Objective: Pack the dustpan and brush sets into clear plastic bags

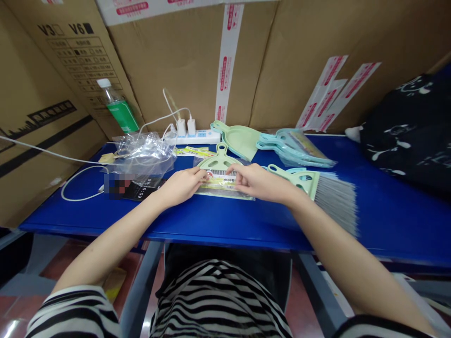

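In front of me on the blue table lies a light green dustpan (pixel 219 163) with a grey-bristled brush inside a clear plastic bag (pixel 225 193). A yellow and white label (pixel 224 180) lies across it. My left hand (pixel 183 186) grips the bag's left side, its fingers pressed together at the label's end. At the right end my right hand (pixel 254 182) has its fingers curled and its thumb close to the index finger, gripping the bag; the fingertips are partly hidden. Beside the right wrist is a light green brush (pixel 306 182) with long grey bristles.
Behind the bag sit a green dustpan (pixel 243 139) and bagged blue dustpan sets (pixel 299 148). To the left are crumpled plastic bags (pixel 144 152), a phone (pixel 139 188), spare labels (pixel 195 151), a power strip (pixel 200 137) with cables and a bottle (pixel 120 110). Cardboard walls (pixel 190 65) enclose the back.
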Demonstrator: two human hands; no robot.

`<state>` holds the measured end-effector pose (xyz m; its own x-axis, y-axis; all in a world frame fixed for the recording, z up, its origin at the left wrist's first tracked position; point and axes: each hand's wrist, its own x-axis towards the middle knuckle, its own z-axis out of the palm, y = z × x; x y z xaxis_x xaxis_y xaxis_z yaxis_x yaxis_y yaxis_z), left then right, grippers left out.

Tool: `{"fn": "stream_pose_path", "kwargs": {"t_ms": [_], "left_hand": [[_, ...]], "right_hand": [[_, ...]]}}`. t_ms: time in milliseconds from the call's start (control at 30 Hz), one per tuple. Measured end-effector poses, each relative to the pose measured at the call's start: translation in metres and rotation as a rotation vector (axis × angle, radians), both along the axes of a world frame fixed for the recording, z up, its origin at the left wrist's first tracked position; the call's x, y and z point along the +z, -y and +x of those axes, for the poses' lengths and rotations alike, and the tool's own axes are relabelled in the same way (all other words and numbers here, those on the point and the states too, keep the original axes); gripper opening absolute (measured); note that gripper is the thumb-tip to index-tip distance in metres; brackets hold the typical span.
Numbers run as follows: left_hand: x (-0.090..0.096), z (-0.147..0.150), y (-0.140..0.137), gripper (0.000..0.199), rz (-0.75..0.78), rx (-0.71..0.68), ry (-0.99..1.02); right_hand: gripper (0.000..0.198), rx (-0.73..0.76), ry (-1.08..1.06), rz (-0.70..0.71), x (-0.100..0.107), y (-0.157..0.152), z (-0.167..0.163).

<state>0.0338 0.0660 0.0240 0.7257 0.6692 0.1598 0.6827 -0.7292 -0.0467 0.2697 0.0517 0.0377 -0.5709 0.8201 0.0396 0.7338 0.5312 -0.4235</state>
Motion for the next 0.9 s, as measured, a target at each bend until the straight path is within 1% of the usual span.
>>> {"fn": "stream_pose_path", "kwargs": {"t_ms": [167,267,333,400,467,567,667,767,900], "left_hand": [[-0.002,0.002,0.002,0.022,0.086,0.038,-0.032],[-0.002,0.003,0.002,0.024,0.187,0.043,-0.078],[-0.002,0.004,0.001,0.029,0.233,-0.007,-0.103],[-0.002,0.005,0.001,0.036,0.224,-0.092,-0.144],[-0.003,0.006,0.002,0.043,0.193,-0.152,-0.201],[-0.004,0.008,0.003,0.049,0.177,-0.168,-0.260],[-0.003,0.010,0.005,0.048,0.160,-0.147,-0.269],[0.000,0.012,0.007,0.045,0.133,-0.118,-0.258],[0.002,0.010,0.007,0.043,0.139,-0.109,-0.226]], "right_hand": [[0.034,-0.117,0.167,0.043,-0.002,-0.001,-0.005],[0.033,-0.125,0.212,0.063,-0.002,0.000,-0.007],[0.034,-0.111,0.215,0.078,-0.003,0.001,-0.008],[0.038,-0.080,0.204,0.120,-0.004,0.002,-0.010],[0.041,-0.025,0.213,0.199,-0.004,0.002,-0.011],[0.043,0.098,0.265,0.314,-0.004,0.002,-0.013],[0.039,0.189,0.312,0.338,-0.002,0.002,-0.012],[0.034,0.202,0.401,0.319,0.003,0.006,-0.010],[0.034,0.142,0.505,0.319,0.008,0.011,-0.011]]}}
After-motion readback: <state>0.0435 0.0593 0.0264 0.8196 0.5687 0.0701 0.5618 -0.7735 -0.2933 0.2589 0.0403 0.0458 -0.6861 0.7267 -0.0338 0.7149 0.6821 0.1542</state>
